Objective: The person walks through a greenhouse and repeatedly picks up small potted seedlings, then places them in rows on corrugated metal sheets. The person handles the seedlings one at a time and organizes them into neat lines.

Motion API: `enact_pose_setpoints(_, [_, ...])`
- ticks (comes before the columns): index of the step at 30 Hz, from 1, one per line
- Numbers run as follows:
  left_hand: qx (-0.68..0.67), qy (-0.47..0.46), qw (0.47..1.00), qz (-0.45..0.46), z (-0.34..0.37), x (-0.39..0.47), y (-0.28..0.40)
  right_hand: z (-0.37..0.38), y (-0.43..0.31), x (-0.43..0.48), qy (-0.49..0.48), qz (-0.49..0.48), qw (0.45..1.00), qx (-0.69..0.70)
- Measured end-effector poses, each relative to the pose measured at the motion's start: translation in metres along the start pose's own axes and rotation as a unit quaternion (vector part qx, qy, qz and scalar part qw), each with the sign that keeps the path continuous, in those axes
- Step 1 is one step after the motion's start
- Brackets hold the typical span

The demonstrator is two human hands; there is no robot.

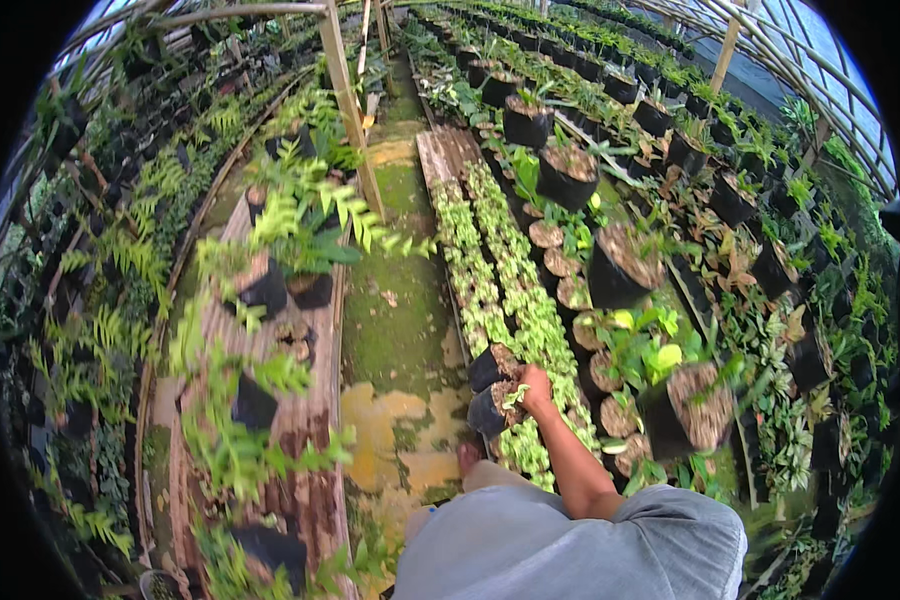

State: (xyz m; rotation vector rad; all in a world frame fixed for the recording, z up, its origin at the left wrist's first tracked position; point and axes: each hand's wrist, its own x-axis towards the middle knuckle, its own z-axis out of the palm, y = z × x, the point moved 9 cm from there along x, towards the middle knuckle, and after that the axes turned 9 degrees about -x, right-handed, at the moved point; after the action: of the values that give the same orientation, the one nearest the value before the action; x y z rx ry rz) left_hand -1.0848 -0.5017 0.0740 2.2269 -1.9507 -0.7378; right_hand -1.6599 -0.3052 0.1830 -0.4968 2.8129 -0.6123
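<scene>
My right hand [534, 386] grips two black plastic grow bags by their rims, one beside the other. The farther grow bag [486, 369] is tilted, with a brown, coarse growing medium showing at its mouth. A small pale-green leafy plant [516, 396] stands at the mouth of the nearer grow bag [486, 414]. Both bags are over the path-side edge of a long bed of light-green seedlings [487, 255], set in two close rows. My fingers are partly hidden behind the bags and leaves. My left hand is out of view.
A mossy concrete path [390, 315] runs ahead. Left of it, potted ferns [270, 217] stand on a board bench [319, 405] near a wooden post [351, 112]. On the right, large bagged plants [622, 266] rise above lower rows. Bare planks [446, 154] lie beyond the seedlings.
</scene>
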Motion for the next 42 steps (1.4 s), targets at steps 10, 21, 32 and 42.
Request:
enact_pose_setpoints(10, [-0.011,0.049,0.993,-0.108,0.036,0.077,0.124,0.014,-0.105,0.242,-0.023,-0.026,0.997,0.074])
enact_pose_setpoints(21, [-0.047,0.073,0.986,-0.139,0.095,0.295,0.330,0.028,-0.151,0.515,0.043,0.074,0.996,0.022])
enact_pose_setpoints(32, [-0.054,-0.003,0.998,-0.011,0.186,0.525,0.666,-0.008,-0.196,0.745,0.057,0.066,0.996,0.028])
enact_pose_setpoints(42, [-0.192,-0.024,0.973,0.130,0.287,0.609,1.070,0.004,-0.202,0.939,0.067,0.122,0.988,0.065])
